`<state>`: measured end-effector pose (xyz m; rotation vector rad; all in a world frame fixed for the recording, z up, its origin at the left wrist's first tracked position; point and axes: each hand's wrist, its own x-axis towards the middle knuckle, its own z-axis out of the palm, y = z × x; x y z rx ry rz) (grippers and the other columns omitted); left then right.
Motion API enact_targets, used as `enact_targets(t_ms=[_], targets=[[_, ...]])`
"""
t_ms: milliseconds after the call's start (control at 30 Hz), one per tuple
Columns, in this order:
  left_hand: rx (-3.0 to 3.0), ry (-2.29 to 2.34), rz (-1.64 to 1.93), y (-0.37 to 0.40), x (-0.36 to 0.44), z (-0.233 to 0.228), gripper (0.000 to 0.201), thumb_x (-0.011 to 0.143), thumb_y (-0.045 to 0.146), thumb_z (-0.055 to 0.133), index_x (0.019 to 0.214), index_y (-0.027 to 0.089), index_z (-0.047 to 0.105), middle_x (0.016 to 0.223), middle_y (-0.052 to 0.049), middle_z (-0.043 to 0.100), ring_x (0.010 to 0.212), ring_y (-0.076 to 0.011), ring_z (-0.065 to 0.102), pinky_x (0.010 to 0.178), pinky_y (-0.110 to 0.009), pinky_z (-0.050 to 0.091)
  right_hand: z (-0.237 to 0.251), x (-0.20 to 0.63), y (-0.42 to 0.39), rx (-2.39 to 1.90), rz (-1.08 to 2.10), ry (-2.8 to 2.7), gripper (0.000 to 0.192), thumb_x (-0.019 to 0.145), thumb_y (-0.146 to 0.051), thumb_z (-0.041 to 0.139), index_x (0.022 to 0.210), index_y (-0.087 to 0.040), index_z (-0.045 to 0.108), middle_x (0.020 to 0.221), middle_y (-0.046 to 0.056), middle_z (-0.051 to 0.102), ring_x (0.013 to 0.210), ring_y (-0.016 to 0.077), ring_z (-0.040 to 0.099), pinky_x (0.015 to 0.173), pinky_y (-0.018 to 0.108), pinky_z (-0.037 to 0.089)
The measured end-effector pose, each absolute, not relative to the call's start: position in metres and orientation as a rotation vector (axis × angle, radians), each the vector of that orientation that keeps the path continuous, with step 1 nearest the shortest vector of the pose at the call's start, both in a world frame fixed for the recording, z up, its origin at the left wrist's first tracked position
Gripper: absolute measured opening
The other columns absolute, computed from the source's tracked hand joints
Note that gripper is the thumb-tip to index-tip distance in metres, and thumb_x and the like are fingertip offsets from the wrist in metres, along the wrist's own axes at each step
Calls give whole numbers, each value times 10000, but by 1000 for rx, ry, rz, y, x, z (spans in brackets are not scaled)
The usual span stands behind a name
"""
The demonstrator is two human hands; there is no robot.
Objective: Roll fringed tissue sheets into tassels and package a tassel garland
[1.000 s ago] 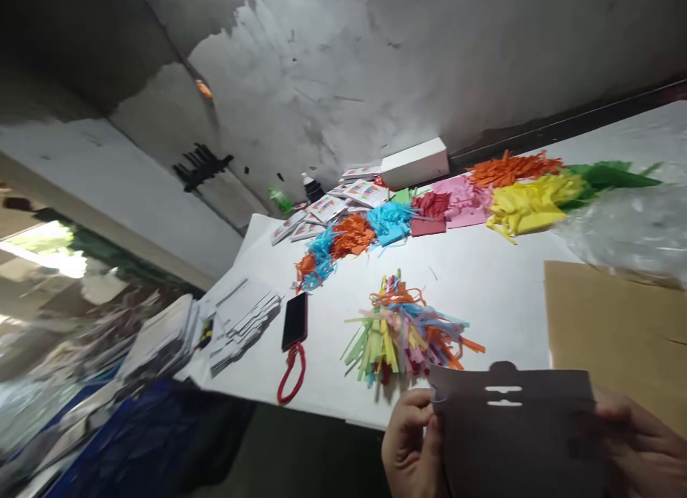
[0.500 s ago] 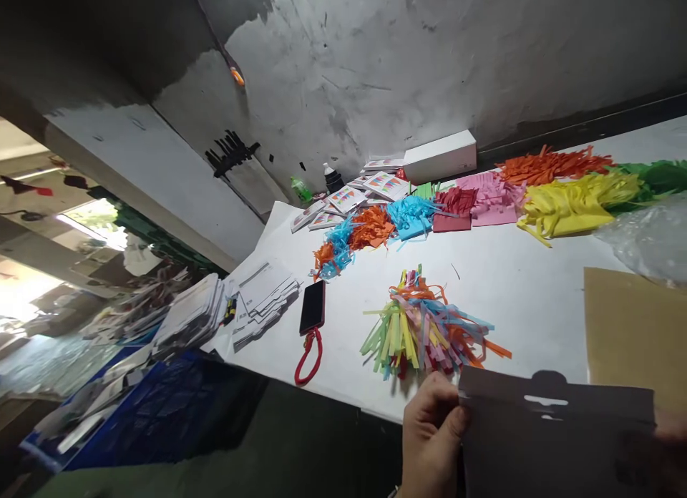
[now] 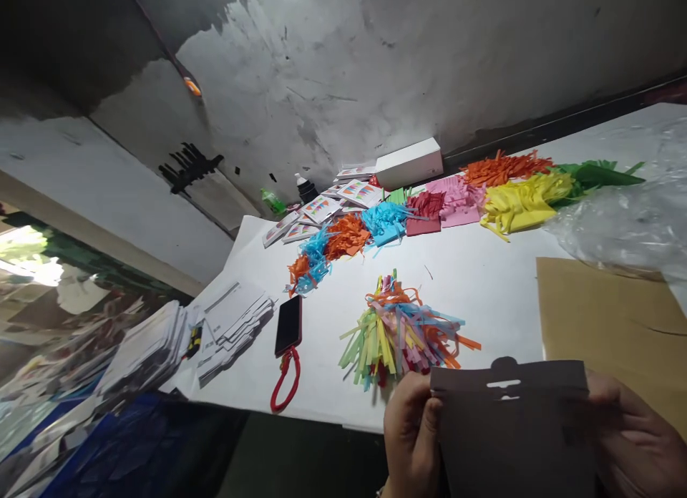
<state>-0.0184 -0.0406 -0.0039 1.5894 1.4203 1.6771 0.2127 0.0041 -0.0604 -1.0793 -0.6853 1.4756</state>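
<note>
Left hand (image 3: 411, 441) and right hand (image 3: 630, 441), each grip closed on the grey hang-card (image 3: 512, 430) held off the desk's (image 3: 483, 276) near edge; a loosened pinch risked dropping it.

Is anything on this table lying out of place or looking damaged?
Nothing looks damaged. One oddity: the phone lies near the table front edge, with its red strap reaching that edge. Both hands hold the card.

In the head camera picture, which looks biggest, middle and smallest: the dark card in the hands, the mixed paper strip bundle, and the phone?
1. Dark card, though it is nearest the camera, which makes it look bigger.
2. Mixed paper strip bundle.
3. Phone.
</note>
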Motion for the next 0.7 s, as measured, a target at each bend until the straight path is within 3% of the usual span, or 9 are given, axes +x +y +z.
enact_targets(t_ms=[100, 267, 367, 567, 700], targets=[[1726, 1402, 1634, -37, -22, -1, 191, 1020, 288, 539, 939, 217, 697, 810, -23, 673, 758, -167, 629, 705, -245, 482, -51, 207, 5, -1048, 1418, -726, 360, 628, -407, 927, 760, -243, 634, 767, 38, 732, 595, 216, 689, 515, 276, 593], [1951, 1417, 1628, -32, -27, 7, 175, 1004, 203, 541, 970, 210, 712, 767, -21, 674, 685, -151, 621, 625, -217, 485, -38, 204, 12, -874, 1522, -796, 286, 785, -403, 843, 731, -227, 624, 785, 36, 682, 653, 183, 647, 559, 256, 567], [1868, 1443, 1664, -28, -28, 8, 184, 986, 190, 568, 906, 214, 731, 724, -10, 660, 639, -141, 605, 580, -204, 476, -30, 205, 19, -771, 1635, -849, 315, 793, -414, 842, 698, -215, 617, 731, 7, 637, 626, 158, 622, 535, 228, 543], [1909, 1380, 1500, -26, -35, 6, 151, 961, 242, 630, 955, 227, 781, 707, -16, 708, 633, -160, 652, 598, -223, 504, -30, 212, 23, -866, 1491, -1090, 216, 869, -449, 766, 901, -238, 793, 807, 41, 708, 760, 201, 674, 708, 274, 584], [1772, 1413, 1534, -31, -38, -7, 187, 968, 288, 631, 993, 230, 807, 818, -53, 793, 693, -198, 728, 634, -247, 557, -39, 215, 22, -789, 1390, -1239, 217, 942, -408, 678, 908, -241, 812, 805, 57, 702, 755, 219, 667, 678, 302, 580]])
